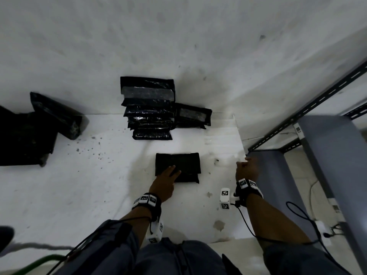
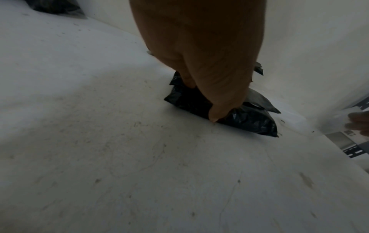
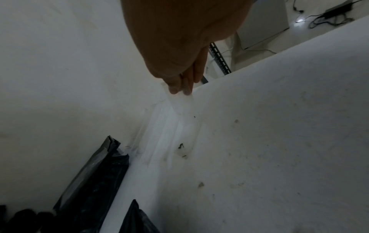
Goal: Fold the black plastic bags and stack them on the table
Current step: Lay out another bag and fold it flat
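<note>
The folded bag [image 1: 177,167] lies at centre frame on the table [image 1: 79,195] under the left hand [image 1: 165,182], fingers flat, not yet on the stack [image 1: 148,108] above; unfolded bags [image 1: 25,135] wait at left, while the right hand [image 1: 247,169] pinches clear tape [image 3: 182,104].

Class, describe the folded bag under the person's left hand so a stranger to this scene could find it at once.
Start at the white table against the wall, where a stack of folded black bags stands at the back. Nearer the person lies a single folded black bag. Unlike the stacked ones, it lies alone, with the left hand pressing on it.
</note>
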